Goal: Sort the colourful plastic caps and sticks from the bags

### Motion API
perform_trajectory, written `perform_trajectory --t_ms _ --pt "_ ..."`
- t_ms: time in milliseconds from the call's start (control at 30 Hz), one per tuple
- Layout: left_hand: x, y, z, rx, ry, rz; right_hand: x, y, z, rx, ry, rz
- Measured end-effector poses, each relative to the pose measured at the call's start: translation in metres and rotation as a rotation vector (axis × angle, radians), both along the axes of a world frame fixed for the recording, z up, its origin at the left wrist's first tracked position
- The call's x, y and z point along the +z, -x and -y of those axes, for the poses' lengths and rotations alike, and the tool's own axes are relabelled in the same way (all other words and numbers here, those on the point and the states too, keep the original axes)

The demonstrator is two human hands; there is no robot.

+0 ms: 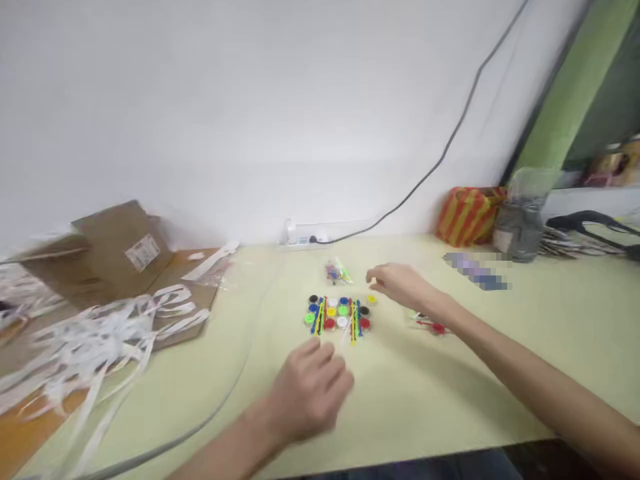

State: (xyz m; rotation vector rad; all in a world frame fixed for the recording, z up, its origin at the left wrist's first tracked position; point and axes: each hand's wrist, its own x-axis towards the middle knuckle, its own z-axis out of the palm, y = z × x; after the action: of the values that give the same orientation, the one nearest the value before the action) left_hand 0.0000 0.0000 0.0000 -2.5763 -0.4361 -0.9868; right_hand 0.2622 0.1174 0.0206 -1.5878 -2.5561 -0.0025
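Note:
Several small round pots with caps in bright colours (332,311) stand in rows on the pale yellow table top (425,393), with thin coloured sticks (320,316) lying among them. My left hand (307,390) is blurred by motion, just below the rows, with its fingertips close to the front pots. My right hand (395,283) hovers beside the far right of the rows, its curved fingers nearest a yellow-capped pot (371,300). Neither hand visibly holds anything. Behind the rows lies a small clear plastic bag of coloured bits (336,271). A small red piece (437,328) lies under my right wrist.
Flattened cardboard (115,257) and a heap of white paper strips (90,340) cover the left. A power strip (303,240) sits at the wall with a grey cable (440,160). An orange striped bag (469,217), a clear bag of grey contents (520,223), and a blurred blue object (477,271) lie far right.

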Motion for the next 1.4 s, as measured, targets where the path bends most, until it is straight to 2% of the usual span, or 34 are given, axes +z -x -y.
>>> perform_trajectory --t_ms 100,167,233,367,433,567,633,733,800,867,967,1100,1167,1233,1333,1400 --pt "-0.005 -0.009 -0.050 0.058 0.181 0.046 -0.009 0.009 -0.010 -0.055 0.113 0.062" --pt "-0.012 -0.010 -0.070 0.112 0.263 0.079 -0.017 0.011 -0.012 -0.078 0.138 0.076" --pt "-0.020 -0.008 -0.078 0.149 0.288 0.134 -0.023 0.009 -0.009 -0.078 0.136 0.079" --pt "-0.030 -0.003 -0.076 0.175 0.331 0.158 -0.027 0.006 0.005 -0.075 0.061 0.057" --pt "-0.030 -0.006 -0.074 0.203 0.409 0.206 -0.025 0.012 0.014 -0.075 -0.009 -0.113" --pt "-0.030 -0.013 -0.074 0.195 0.541 0.298 -0.024 0.040 0.038 0.001 -0.069 -0.767" --pt "-0.032 -0.013 -0.075 0.159 0.556 0.343 -0.027 0.056 0.049 0.040 -0.026 -0.978" --pt "-0.035 -0.011 -0.078 0.128 0.545 0.390 -0.032 0.067 0.053 0.065 0.141 -1.135" --pt "-0.036 -0.009 -0.081 0.139 0.536 0.385 -0.032 0.060 0.048 0.068 0.153 -1.103" --pt "-0.035 -0.008 -0.083 0.165 0.540 0.357 -0.029 0.041 0.036 0.054 -0.003 -0.922" --pt "-0.032 -0.005 -0.083 0.142 0.582 0.261 -0.026 -0.006 0.011 -0.049 -0.291 -0.561" --pt "-0.029 0.003 -0.074 0.022 0.697 0.066 -0.036 -0.076 -0.023 -0.337 -0.370 -0.332" --pt "-0.029 0.003 -0.070 -0.029 0.709 -0.019 -0.046 -0.099 -0.036 -0.368 -0.325 -0.304" --pt "-0.027 -0.004 -0.071 -0.028 0.710 -0.009 -0.053 -0.108 -0.044 -0.361 -0.287 -0.310" --pt "-0.022 -0.030 -0.084 0.092 0.734 0.080 -0.056 -0.103 -0.053 -0.360 -0.304 -0.352" --pt "-0.018 -0.055 -0.098 0.165 0.720 -0.016 -0.051 -0.096 -0.061 -0.396 -0.296 -0.359"
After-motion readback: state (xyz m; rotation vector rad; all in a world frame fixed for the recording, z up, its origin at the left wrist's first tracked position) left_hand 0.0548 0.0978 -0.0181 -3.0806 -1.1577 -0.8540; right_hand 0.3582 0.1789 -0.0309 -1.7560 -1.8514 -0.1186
